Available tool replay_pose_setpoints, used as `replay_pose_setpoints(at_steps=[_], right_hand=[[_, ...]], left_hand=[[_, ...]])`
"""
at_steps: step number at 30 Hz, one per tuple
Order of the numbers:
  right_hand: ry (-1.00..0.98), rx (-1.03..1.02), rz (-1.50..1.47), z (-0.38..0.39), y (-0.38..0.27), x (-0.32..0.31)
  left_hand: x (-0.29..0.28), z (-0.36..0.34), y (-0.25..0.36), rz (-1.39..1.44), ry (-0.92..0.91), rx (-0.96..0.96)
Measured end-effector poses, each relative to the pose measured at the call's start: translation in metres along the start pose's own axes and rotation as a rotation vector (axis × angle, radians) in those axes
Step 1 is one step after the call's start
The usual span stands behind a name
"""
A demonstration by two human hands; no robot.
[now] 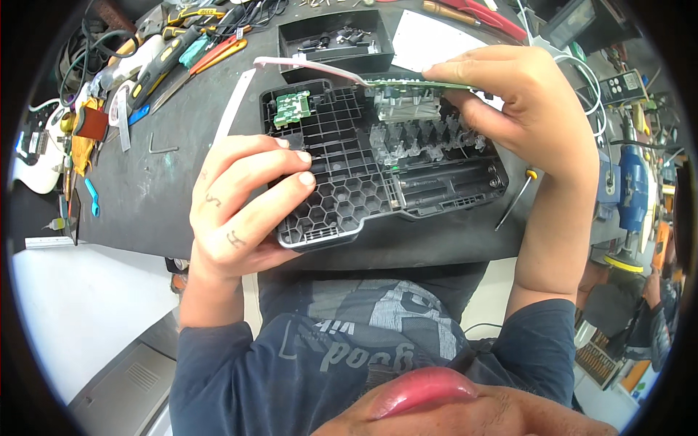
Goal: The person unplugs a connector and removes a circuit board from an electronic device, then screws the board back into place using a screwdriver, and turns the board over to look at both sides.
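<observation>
My left hand grips the left side of an open black plastic housing with grid and honeycomb ribs. A small green circuit board sits at its upper left. My right hand pinches a long green circuit board above the housing's upper right, over clear plastic pieces. A pale ribbon cable runs from that board up and down to the left. A screwdriver with a yellow end lies right of the housing.
A dark workbench holds scattered hand tools at left, a black box of small parts, a white sheet and red pliers behind. A blue power tool is at right. Part of another person shows at far right.
</observation>
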State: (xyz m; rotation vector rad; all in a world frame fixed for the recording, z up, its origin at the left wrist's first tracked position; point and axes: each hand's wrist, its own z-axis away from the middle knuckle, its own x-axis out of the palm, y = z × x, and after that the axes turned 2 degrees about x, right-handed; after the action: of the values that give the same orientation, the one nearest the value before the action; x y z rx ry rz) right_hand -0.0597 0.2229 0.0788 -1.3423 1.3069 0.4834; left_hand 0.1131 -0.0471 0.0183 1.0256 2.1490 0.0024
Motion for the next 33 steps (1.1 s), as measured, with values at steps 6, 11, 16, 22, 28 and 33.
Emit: replay_pose_setpoints(at_steps=[6, 11, 16, 22, 28, 33], right_hand=[[0.009, -0.006, 0.058, 0.0, 0.01, 0.003], [-0.08, 0.115, 0.044, -0.001, 0.007, -0.001], [0.037, 0.07, -0.002, 0.0, 0.009, 0.001], [0.027, 0.042, 0.011, -0.005, 0.012, 0.006], [0.032, 0.05, 0.043, -0.002, 0.011, 0.002], [-0.001, 0.067, 0.03, -0.003, 0.004, 0.0]], left_hand=[[-0.003, 0.005, -0.006, -0.005, 0.004, 0.03], [-0.013, 0.004, -0.007, 0.013, -0.1, 0.058], [-0.011, 0.004, -0.01, 0.02, -0.091, 0.089], [-0.014, 0.007, -0.008, -0.001, -0.102, 0.064], [-0.016, 0.003, -0.009, 0.024, -0.129, 0.046], [-0.011, 0.003, -0.009, 0.039, -0.038, 0.041]])
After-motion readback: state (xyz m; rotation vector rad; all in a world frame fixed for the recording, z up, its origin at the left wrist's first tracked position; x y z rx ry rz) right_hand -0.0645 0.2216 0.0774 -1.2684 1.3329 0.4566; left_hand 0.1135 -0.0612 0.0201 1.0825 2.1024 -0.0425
